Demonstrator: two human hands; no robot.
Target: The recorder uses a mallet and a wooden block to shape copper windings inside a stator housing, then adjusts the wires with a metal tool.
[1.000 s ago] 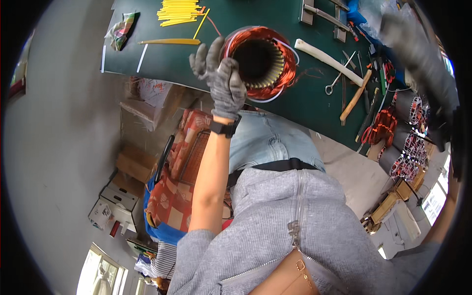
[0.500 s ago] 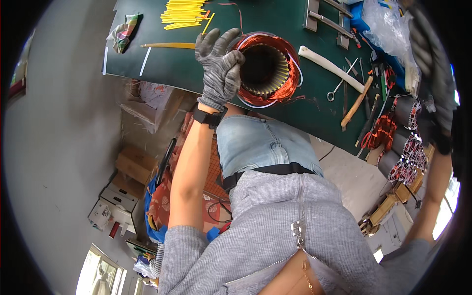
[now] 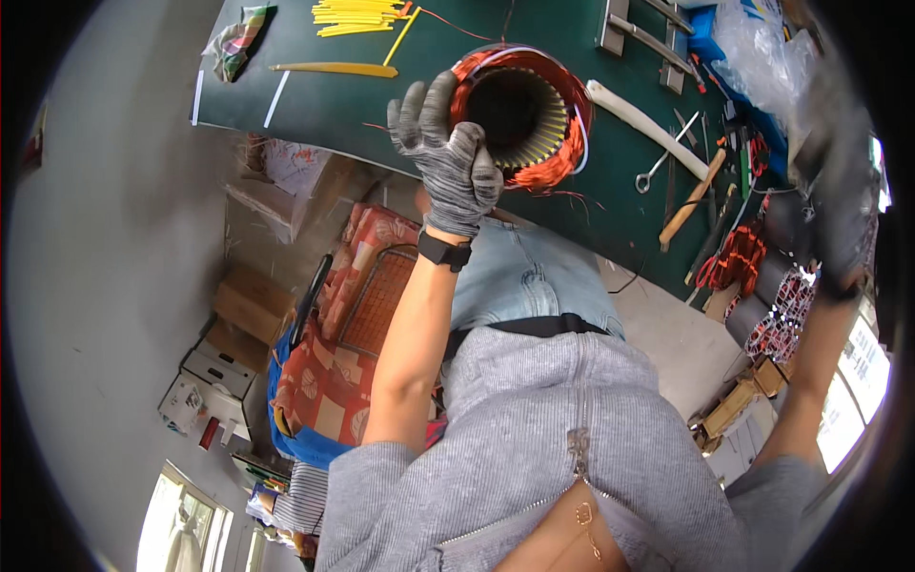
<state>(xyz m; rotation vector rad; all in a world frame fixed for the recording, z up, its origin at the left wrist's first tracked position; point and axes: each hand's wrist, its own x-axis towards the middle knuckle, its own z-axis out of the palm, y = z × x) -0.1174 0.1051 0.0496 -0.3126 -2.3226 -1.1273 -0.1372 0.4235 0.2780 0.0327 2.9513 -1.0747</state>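
A motor stator [image 3: 581, 100] stands on the green table, with red-orange copper windings around a dark, round bore and yellowish slot liners inside. White lacing cord shows on its rim. My left hand [image 3: 448, 157], in a grey knitted glove, grips the stator's lower left rim; two fingers reach up along its outer side, and part of the rim is hidden behind the hand. Far to the right, my gloved right hand [image 3: 843, 181] is smeared by motion, beside the clear plastic bags [image 3: 753, 57] and above laced coil parts [image 3: 786, 310]. Its fingers cannot be made out.
Yellow strips [image 3: 353, 17] and a flat yellowish stick [image 3: 334, 69] lie left of the stator. To its right are a white bar [image 3: 648, 129], a wooden-handled tool [image 3: 694, 200], a ring-ended rod [image 3: 658, 167] and a metal frame [image 3: 648, 43]. A red-patterned chair [image 3: 324, 381] stands below.
My left hand has shifted right, round to the stator's lower left side. The stator sits slightly farther up in view. My right hand has moved slightly left and is still blurred.
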